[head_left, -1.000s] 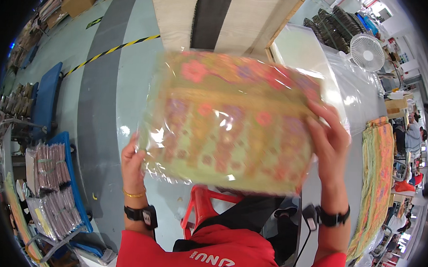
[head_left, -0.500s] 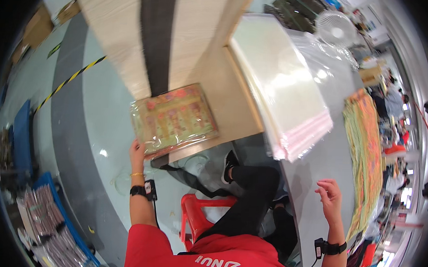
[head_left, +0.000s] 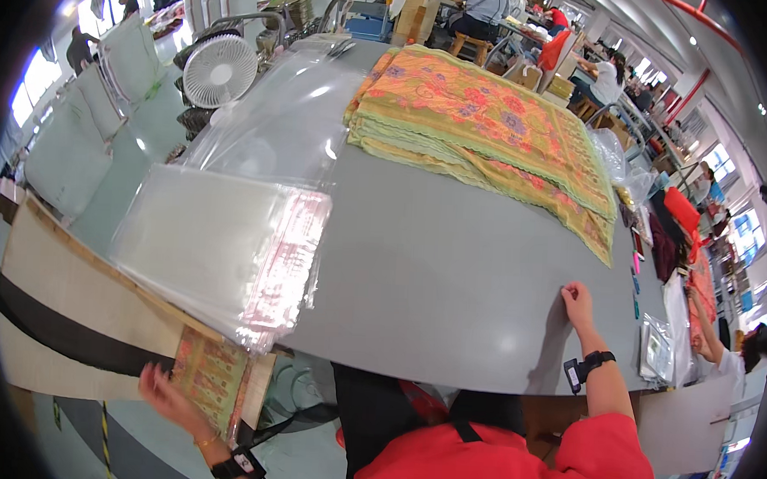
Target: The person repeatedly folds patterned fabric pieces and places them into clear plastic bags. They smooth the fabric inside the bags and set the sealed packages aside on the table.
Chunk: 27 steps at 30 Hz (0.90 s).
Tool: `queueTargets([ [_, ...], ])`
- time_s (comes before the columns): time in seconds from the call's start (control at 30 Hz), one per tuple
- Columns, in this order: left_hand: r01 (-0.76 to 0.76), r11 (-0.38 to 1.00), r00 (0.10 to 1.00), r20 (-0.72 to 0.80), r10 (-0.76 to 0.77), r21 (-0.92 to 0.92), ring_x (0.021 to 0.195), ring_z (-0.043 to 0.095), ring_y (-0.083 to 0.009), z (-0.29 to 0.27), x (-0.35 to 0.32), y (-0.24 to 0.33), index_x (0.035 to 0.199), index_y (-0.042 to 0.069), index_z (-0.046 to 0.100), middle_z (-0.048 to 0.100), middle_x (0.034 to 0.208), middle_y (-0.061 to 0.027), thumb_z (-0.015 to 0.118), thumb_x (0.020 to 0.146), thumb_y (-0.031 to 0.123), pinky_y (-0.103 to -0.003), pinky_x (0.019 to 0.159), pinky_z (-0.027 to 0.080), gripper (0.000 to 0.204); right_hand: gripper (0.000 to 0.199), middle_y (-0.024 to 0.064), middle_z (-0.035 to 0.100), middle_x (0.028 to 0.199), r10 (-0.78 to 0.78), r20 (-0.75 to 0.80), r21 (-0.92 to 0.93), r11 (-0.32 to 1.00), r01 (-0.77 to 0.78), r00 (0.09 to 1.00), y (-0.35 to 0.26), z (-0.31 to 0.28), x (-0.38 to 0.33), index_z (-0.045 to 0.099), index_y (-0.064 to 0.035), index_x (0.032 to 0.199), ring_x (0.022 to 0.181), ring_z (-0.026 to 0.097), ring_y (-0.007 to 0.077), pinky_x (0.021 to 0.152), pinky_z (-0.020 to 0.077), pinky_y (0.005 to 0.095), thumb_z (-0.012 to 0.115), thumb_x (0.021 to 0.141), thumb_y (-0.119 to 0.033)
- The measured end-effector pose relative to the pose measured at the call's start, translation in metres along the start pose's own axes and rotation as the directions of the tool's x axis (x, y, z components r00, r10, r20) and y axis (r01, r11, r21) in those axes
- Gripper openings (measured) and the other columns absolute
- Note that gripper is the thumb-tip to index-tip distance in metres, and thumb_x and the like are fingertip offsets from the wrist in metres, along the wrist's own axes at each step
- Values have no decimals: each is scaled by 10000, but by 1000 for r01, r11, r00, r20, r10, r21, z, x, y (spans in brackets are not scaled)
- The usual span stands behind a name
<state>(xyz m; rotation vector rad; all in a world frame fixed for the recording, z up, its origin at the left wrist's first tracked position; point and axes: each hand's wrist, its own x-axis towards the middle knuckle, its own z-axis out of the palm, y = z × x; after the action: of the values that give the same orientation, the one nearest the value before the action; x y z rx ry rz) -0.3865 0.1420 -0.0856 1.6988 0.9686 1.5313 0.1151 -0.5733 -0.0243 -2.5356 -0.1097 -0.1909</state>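
At the lower left, my left hand (head_left: 171,401) is open with its fingers apart, beside a folded, flower-patterned cloth in clear plastic (head_left: 211,376) on a pale wooden board. My right hand (head_left: 579,306) hovers above the grey table (head_left: 450,285), its fingers curled together with nothing visible in them. Beyond it lies a stack of orange and green flowered cloths with scalloped edges (head_left: 483,115). To the left, a pile of clear plastic bags (head_left: 212,241) rests on the table's edge.
A white fan (head_left: 220,71) stands past the table's far left. Loose clear plastic sheeting (head_left: 273,123) covers that corner. Small packets (head_left: 657,350) and pens line the right edge. Another person's arm (head_left: 709,331) reaches over orange cloth at the far right.
My view has swung right, toward the table. My left hand has let go of the bagged cloth, which lies on the wooden board. My right hand's fingers have curled in.
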Motion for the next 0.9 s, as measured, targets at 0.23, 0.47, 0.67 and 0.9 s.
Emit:
queueTargets([
  [0.23, 197, 976, 579, 814, -37, -95, 733, 704, -86, 357, 51, 176, 1205, 28, 704, 734, 1034, -40, 671, 1030, 182, -225, 523, 470, 236, 181, 98, 567, 853, -120, 15, 63, 991, 119, 993, 10, 0, 33, 592, -10, 876, 757, 558, 237, 722, 490, 365, 720, 943, -120],
  [0.47, 326, 945, 685, 687, -242, 7, 638, 695, -134, 621, 53, 178, 1178, -38, 688, 707, 948, -65, 696, 1009, 311, -255, 458, 451, 388, 149, 85, 512, 905, -48, 63, 101, 994, 41, 997, -19, -10, 18, 562, -14, 909, 768, 527, 220, 702, 458, 348, 706, 933, -45],
  [0.67, 225, 956, 645, 707, -291, 188, 625, 618, -96, 667, 68, 145, 1032, 32, 718, 691, 855, -23, 767, 934, 244, -230, 479, 433, 238, 94, 126, 613, 884, -68, 324, 220, 976, -5, 944, -78, -6, 31, 645, -28, 924, 808, 624, 272, 734, 514, 364, 726, 920, -75],
  [0.9, 459, 861, 604, 788, -121, -219, 1038, 743, -220, 618, 135, 195, 1108, 86, 662, 732, 1117, -82, 612, 1019, 223, -294, 715, 559, 171, 584, 28, 662, 867, -485, 614, 785, 455, -420, 623, -234, 133, 116, 722, -25, 1095, 791, 575, 160, 717, 516, 356, 640, 1009, -597],
])
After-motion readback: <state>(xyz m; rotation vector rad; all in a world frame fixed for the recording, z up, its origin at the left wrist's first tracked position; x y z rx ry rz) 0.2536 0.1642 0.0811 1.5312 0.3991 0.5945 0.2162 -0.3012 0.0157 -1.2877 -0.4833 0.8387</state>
